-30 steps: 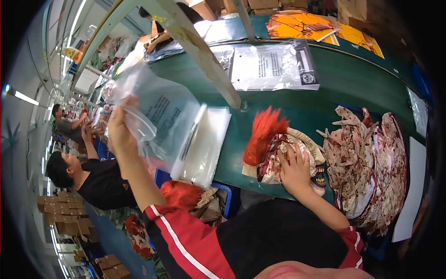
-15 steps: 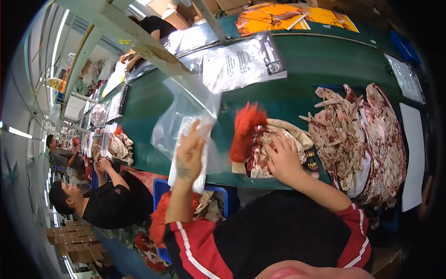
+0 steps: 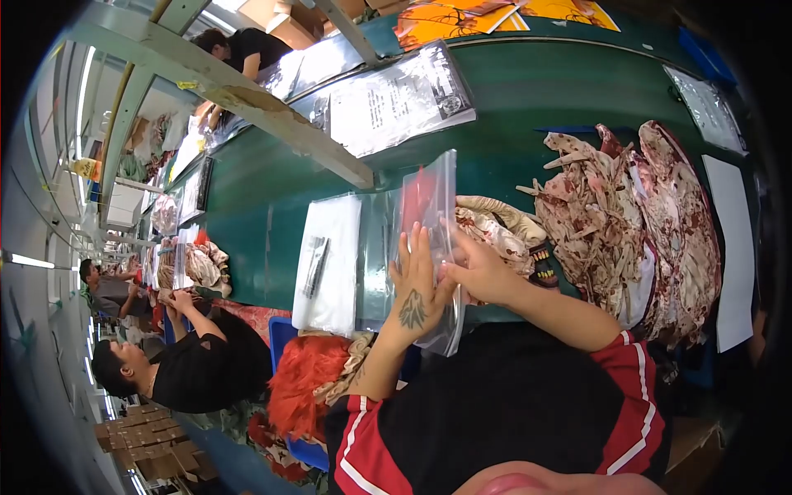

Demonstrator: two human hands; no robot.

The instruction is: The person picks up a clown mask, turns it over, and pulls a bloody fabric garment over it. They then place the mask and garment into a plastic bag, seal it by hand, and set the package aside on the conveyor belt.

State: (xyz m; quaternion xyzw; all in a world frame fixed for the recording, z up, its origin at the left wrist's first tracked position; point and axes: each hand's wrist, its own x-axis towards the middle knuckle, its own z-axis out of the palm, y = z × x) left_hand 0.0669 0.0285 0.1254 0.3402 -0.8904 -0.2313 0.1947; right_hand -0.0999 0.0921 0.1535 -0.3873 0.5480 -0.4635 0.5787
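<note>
A clear plastic bag (image 3: 432,216) is held up over a horror mask (image 3: 495,235) with red hair that lies on the green table (image 3: 280,206). My left hand (image 3: 415,285), with a tattoo on its back, presses flat against the bag. My right hand (image 3: 477,272) grips the bag's edge right beside the mask. The mask's red hair shows through the bag, and its toothed mouth pokes out to the right of my right hand.
A stack of clear bags (image 3: 330,260) lies left of my hands. A pile of blood-stained masks (image 3: 635,214) sits to the right, with white paper (image 3: 730,247) beyond. Printed bags (image 3: 396,99) lie further back. Other people (image 3: 177,363) work at the left. A red-haired mask (image 3: 309,388) sits in a blue bin below.
My left hand has carried the bag rightwards from the stack and over the mask's red hair. My right hand moved from the mask onto the bag's edge.
</note>
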